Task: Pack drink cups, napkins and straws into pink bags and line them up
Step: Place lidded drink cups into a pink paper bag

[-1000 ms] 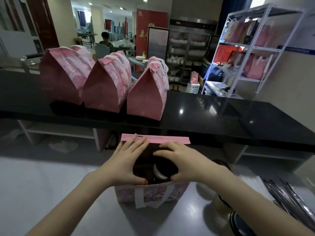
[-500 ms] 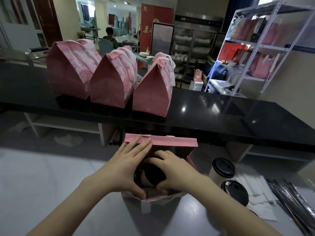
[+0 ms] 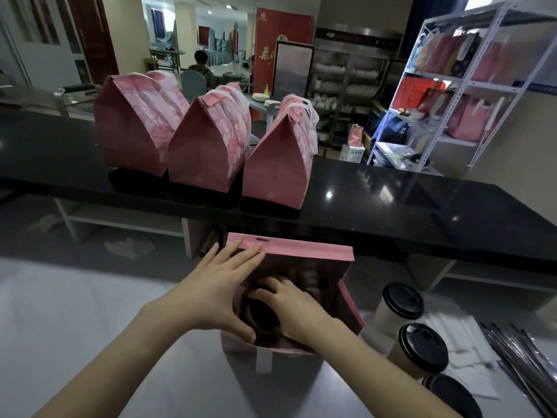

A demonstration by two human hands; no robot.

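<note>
An open pink bag (image 3: 304, 254) stands on the grey counter in front of me. My right hand (image 3: 289, 309) reaches down into its mouth, fingers curled over the black lid of a drink cup (image 3: 262, 316) inside. Spread flat against the bag's left wall and rim, my left hand (image 3: 217, 294) holds it open. Three closed pink bags (image 3: 208, 146) stand in a row on the black upper counter (image 3: 391, 200). To the right of the open bag stand black-lidded cups (image 3: 402, 301), white napkins (image 3: 470, 357) and wrapped straws (image 3: 524, 360).
A white metal shelf rack (image 3: 446, 95) with more bags stands at the back right. A person sits at a table in the far room (image 3: 200, 63). The grey counter (image 3: 75, 327) stretches to my left.
My right hand has sunk deeper into the bag with the cup. The view has tilted down, bringing more cups, napkins and straws into sight on the right.
</note>
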